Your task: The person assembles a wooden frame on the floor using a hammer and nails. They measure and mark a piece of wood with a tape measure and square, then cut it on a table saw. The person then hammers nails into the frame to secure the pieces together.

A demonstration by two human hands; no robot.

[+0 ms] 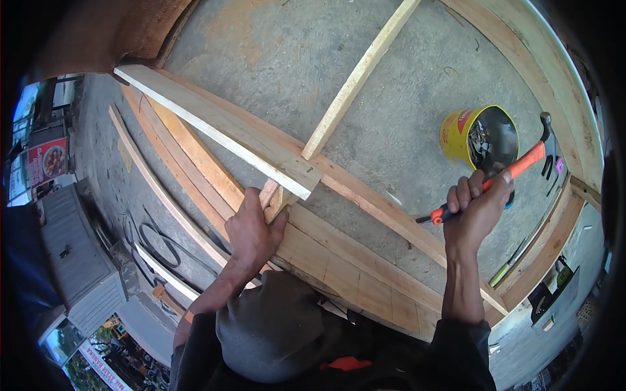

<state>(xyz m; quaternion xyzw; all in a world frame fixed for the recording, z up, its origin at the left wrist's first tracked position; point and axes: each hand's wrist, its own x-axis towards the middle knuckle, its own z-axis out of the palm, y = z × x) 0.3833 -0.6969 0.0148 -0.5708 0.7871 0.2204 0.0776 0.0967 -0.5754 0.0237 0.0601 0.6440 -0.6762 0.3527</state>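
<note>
A pale, rough-sawn wooden slat [215, 124] is steadied at its joint by the left hand [251, 234], whose grip is pressed around a small wedge. An orange-handled claw hammer [515, 171] is clamped in the right hand [476, 208], raised beside a yellow tin can [460, 133] on the concrete floor [404, 130].

Dark sleeves, bare hands [251, 231]
</note>
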